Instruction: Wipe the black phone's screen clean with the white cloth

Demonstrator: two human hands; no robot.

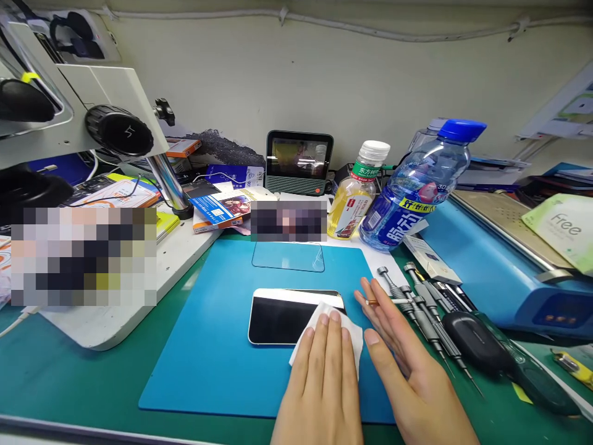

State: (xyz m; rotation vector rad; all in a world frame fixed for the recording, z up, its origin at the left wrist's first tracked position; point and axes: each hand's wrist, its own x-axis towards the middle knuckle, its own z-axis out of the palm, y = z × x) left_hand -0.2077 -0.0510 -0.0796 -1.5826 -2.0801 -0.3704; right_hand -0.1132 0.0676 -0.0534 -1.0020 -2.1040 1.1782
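A smartphone lies on the blue mat with its black screen up, a bright reflection along its far edge. My left hand holds a white wipe pressed to the right part of the screen, its fingers straight and side by side. The thumb of that hand is hidden. Just right of the phone, my right hand stands on edge, open, with thumb and fingers apart. Behind the phone, a clear screen protector with a dark border lies on the mat.
On the right are several precision screwdrivers, a black case and a blue machine. Two drink bottles, one yellow and one blue-capped, stand behind the blue mat. A microscope stand rises at left; a small display stands at the back.
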